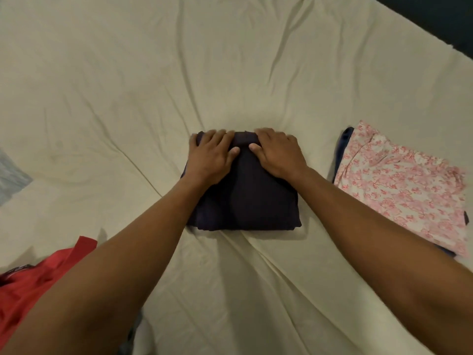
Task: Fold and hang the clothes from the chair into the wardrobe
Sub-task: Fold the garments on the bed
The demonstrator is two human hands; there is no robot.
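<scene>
Both hands pressed flat on a folded dark navy garment (245, 196) at the middle of a bed covered by a creased cream sheet (128, 85).

The left hand (212, 155) and right hand (277, 153) lay palm-down on the garment's far edge, fingers spread and closed on nothing, thumbs nearly meeting. A folded pink floral garment (401, 185) rested atop a darker piece near the bed's right edge, apart from the navy one. Red clothing (30, 278) lay at the near-left corner.
</scene>
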